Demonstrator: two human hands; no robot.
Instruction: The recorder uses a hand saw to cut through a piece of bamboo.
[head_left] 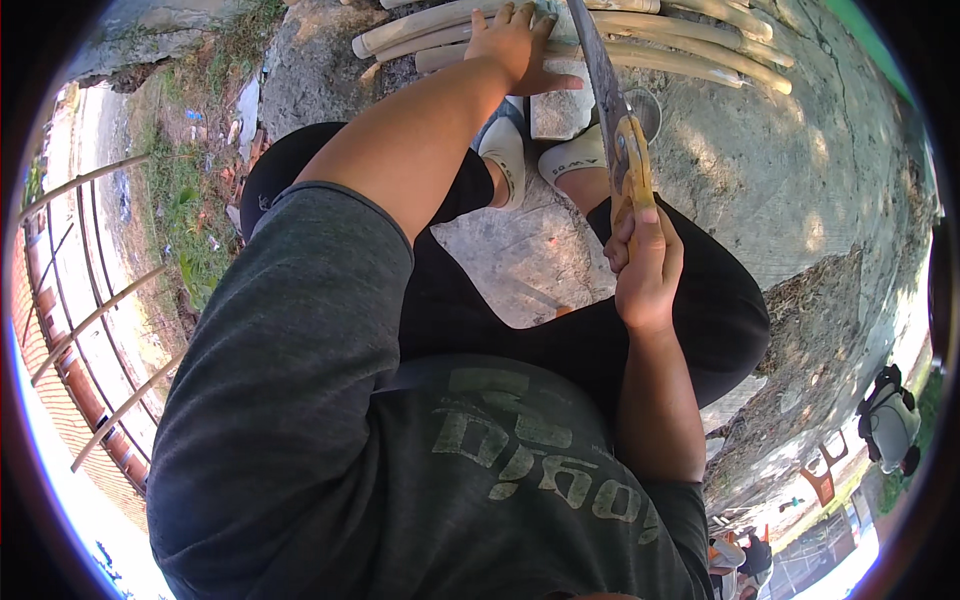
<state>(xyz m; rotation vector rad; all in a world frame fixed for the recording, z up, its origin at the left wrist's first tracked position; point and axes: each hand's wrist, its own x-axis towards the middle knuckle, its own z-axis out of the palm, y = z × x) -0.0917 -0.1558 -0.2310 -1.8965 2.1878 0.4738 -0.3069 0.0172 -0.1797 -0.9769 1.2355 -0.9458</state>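
My right hand point(645, 262) is closed around the yellow handle of a handsaw point(600, 80). The saw's long grey blade points up and away, crossing in front of pale wooden poles point(440, 28) that lie side by side on the ground. My left hand point(512, 48) rests with spread fingers on the poles, left of the blade. Below that hand, between my feet, sits a pale block point(562, 112). The blade hides part of the poles, so I cannot tell whether its teeth touch one.
Cracked concrete ground point(730, 170) surrounds my bent legs. Beside my right foot is a round greyish object point(646, 112), partly behind the saw. Grass with litter point(185, 215) lies to the left, beside thin rails. A parked motorbike point(888, 425) and people appear at the lower right.
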